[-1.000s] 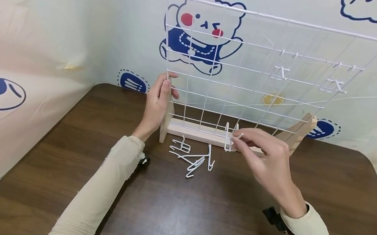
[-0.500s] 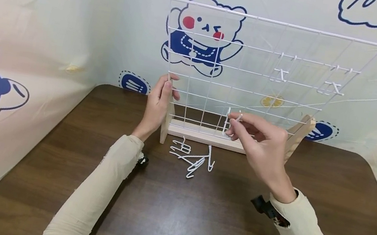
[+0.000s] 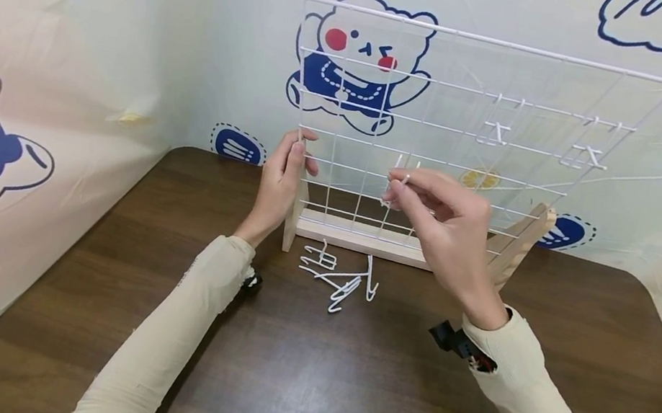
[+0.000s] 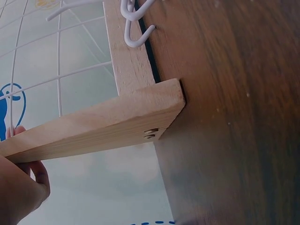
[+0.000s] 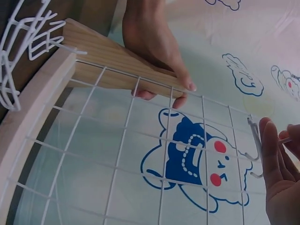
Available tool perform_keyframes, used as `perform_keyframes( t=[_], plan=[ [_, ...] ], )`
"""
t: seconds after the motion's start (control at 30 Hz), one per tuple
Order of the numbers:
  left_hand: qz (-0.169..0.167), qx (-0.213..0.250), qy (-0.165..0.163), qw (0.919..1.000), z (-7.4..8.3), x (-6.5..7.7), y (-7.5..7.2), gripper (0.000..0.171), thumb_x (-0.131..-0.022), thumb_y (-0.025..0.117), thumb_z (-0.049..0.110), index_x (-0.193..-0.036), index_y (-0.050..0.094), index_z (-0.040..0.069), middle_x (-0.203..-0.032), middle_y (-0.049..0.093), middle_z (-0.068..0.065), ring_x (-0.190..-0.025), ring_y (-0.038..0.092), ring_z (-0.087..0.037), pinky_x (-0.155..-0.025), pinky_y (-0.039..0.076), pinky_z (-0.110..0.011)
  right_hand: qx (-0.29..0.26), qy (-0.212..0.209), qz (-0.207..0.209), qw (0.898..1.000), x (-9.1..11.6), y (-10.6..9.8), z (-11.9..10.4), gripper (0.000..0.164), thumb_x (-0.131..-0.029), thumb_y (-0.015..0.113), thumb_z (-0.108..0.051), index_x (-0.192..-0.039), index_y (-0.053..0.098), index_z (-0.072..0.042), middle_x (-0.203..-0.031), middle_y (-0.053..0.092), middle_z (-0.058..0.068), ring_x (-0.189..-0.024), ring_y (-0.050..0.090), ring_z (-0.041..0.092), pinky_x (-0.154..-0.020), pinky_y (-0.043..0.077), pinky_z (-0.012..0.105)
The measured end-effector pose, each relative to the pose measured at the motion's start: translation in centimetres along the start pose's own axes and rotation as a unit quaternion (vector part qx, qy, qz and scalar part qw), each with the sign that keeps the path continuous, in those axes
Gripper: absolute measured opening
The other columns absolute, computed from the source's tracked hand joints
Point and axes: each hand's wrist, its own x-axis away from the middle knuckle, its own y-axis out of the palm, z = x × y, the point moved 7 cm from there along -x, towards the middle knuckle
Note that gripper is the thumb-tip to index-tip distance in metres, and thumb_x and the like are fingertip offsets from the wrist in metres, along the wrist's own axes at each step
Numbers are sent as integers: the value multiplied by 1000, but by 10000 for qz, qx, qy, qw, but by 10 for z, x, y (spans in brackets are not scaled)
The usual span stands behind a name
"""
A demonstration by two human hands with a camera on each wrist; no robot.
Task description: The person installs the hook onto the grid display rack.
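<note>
A white wire grid panel (image 3: 490,40) stands upright in a wooden stand. My left hand (image 3: 279,176) grips the stand's left side leg (image 4: 93,124) and the grid's edge there, fingers wrapped behind the wood. In front of the grid's middle, my right hand (image 3: 454,216) pinches a white wire hook (image 5: 254,136) between thumb and fingers. Its two bent prongs point up towards the grid wires, and its lower part is partly hidden by the fingers. Two similar hooks, one (image 3: 495,132) left of the other (image 3: 585,157), hang on the grid's upper right.
Several loose white hooks (image 3: 346,289) lie on the brown table (image 3: 302,377) before the wooden base bar (image 3: 359,236). The right side leg (image 3: 523,242) stands behind my right hand. A printed cloth (image 3: 218,56) hangs behind the table.
My right hand has raised the hook from near the base bar up and to the left, in front of the grid's middle. The left hand keeps its hold.
</note>
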Motion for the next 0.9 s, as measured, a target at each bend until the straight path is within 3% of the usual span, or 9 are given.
perform_keyframes(
  t=[0.27,0.47,0.7,0.9],
  plan=[
    [-18,30,-1,10000,0,0,1,28,-108,36,9,-121,53,-9,-80,57,-36,-79,57,-49,-82,43,-43,273,-148,-14,9995,-21,13,-21,16,-93,62,9,-104,73,7,-89,73,16,-81,70,24,-77,56,29],
    [0,4,12,10000,0,0,0,28,-108,36,9,-121,53,-9,-80,57,-37,-79,56,-50,-81,41,-53,171,-339,-147,9992,-35,23,-11,17,-92,64,8,-104,74,5,-102,74,11,-94,69,20,-85,55,33],
    [-46,-19,-43,10000,-1,1,0,29,-108,36,9,-123,53,-9,-81,57,-37,-80,57,-51,-80,43,-51,188,-583,-149,9980,-51,33,-29,15,-91,63,10,-103,71,13,-108,71,24,-109,66,27,-95,52,37],
    [-19,-28,-57,10000,-1,1,0,29,-109,36,10,-123,53,-8,-82,57,-36,-81,58,-49,-79,43,-51,211,-429,25,9989,-63,38,-41,16,-91,65,8,-104,70,15,-110,69,27,-111,66,26,-95,52,35]
  ],
)
